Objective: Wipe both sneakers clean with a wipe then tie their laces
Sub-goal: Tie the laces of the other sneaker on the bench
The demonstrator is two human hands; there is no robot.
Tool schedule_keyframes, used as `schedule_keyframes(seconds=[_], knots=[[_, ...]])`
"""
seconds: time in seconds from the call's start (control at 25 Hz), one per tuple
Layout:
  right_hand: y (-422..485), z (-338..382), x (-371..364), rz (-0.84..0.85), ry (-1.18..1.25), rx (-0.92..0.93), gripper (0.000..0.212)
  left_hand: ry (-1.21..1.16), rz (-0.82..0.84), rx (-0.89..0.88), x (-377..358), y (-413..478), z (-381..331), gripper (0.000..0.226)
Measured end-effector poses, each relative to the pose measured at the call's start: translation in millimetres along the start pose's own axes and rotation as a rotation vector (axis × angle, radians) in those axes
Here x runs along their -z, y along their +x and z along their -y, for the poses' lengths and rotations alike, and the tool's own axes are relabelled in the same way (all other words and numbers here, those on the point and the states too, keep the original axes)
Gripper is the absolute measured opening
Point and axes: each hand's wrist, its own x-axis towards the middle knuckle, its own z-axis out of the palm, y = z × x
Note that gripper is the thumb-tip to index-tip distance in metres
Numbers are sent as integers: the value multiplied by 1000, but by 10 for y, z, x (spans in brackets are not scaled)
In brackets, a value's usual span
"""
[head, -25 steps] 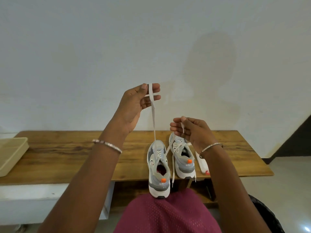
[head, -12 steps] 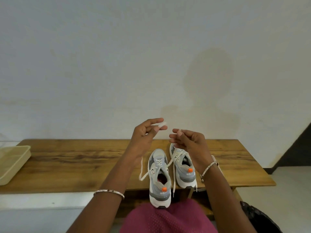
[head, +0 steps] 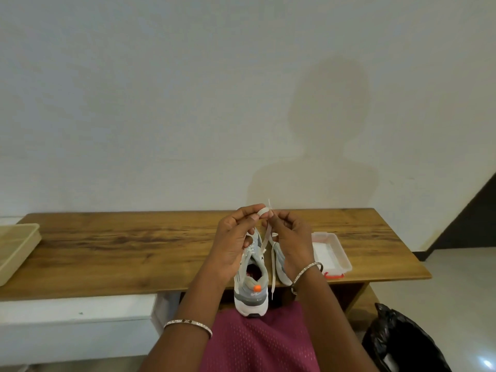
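The left hand [head: 233, 245], which held the lace [head: 264, 244] stretched high over the left sneaker [head: 252, 288] a second ago, now meets the right hand [head: 291, 242] just above the pair. The lace is looped at the left fingertips (a small white ring) and the right hand pinches it alongside. The lace now hangs slack, and the view has shifted so a clear box [head: 332, 251] shows on the counter [head: 134, 245].

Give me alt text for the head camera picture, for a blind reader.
The left hand and right hand pinch a white lace above two grey sneakers on a wooden table. A clear box lies right of them, a beige tray far left.
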Motion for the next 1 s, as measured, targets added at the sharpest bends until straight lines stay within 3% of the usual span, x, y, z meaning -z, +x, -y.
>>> schedule_keyframes(seconds=[0.16,0.36,0.6,0.8,0.92,1.0], knots=[[3,-150,-23,45,35,-57,25,-78,-44,23,-30,-48,85,21],[-44,-126,43,156,-41,78,18,-95,-183,-3,-130,-99,7,21],[-105,-59,104,263,-150,167,26,7,-195,26,-114,-76,13,12],[-55,-70,69,169,-102,71,28,291,-228,-133,-43,-12,163,11],[-12,-26,1,113,-209,25,28,461,-247,-361,-11,-39,205,9],[-1,-14,-10,124,-232,-39,38,566,-172,-508,40,-35,212,12]])
